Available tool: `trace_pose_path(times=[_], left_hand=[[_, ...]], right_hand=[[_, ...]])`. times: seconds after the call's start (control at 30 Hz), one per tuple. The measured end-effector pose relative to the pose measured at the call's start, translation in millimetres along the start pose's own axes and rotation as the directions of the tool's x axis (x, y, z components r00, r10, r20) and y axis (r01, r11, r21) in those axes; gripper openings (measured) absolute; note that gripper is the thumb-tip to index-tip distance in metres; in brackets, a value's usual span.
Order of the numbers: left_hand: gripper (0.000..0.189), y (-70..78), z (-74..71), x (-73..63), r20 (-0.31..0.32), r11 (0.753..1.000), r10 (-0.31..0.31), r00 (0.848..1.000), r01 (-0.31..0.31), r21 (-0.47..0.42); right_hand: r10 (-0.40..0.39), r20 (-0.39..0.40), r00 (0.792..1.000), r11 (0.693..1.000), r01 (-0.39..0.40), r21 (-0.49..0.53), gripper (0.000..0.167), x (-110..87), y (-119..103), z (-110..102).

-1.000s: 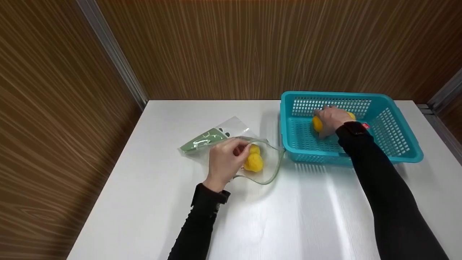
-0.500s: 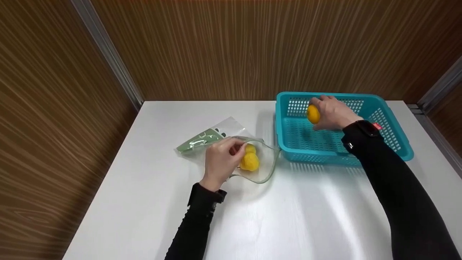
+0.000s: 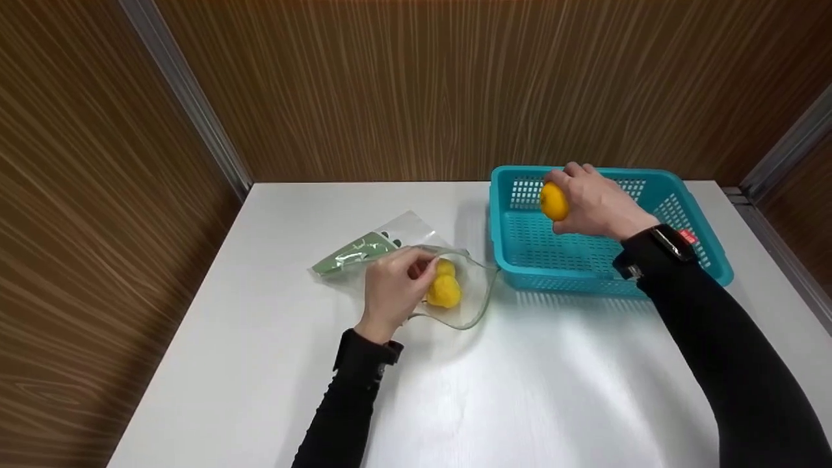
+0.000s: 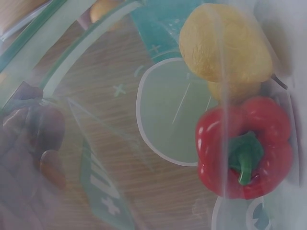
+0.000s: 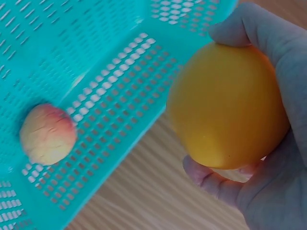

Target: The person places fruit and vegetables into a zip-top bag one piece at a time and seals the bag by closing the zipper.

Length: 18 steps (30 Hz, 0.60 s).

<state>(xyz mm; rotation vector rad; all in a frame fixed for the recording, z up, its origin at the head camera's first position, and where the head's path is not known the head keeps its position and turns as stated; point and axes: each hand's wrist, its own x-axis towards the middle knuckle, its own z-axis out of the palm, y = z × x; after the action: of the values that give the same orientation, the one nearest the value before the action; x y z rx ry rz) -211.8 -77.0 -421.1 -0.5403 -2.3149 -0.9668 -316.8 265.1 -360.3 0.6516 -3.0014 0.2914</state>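
Note:
My left hand [image 3: 393,286] pinches the rim of a clear, green-edged zip bag [image 3: 480,305], which lies with its mouth spread. Inside is lumpy yellow fruit [image 3: 444,291]; whether it is one piece or two I cannot tell. A red bell pepper [image 4: 244,148] with a green stem shows beside it in the left wrist view, but my left hand hides it in the head view. My right hand [image 3: 601,205] holds a smooth orange [image 5: 225,105] between thumb and fingers, above the left part of the teal basket [image 3: 552,279].
In the right wrist view a yellow-and-red peach [image 5: 48,134] lies in the basket, out of sight in the head view behind my right arm. A red tag [image 3: 688,236] shows at the basket's right side. Wood-grain panels [image 3: 390,91] bound the white table [image 3: 247,364].
My right hand has lifted the orange from the basket's floor and carried it up and slightly left. The left hand keeps its hold on the bag; the whole head view has shifted a little.

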Motion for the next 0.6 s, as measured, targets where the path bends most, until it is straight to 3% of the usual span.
trace_pose_path(times=[0.33, 0.6], left_hand=[[0.008, -5.6, -2.2, -0.2, -0.007, 1.0, 0.001, 1.0, -0.001, 0.029], [0.007, -9.1, -5.6, -1.3, -0.02, 0.999, -0.007, 1.0, 0.008, 0.052]], right_hand=[[-0.056, -0.18, 0.982, 0.99, 0.079, 0.119, 0.068, -21.0, -52, -3], [-0.092, -0.268, 0.959, 0.964, 0.153, 0.215, 0.068, -39.4, -98, 13]])
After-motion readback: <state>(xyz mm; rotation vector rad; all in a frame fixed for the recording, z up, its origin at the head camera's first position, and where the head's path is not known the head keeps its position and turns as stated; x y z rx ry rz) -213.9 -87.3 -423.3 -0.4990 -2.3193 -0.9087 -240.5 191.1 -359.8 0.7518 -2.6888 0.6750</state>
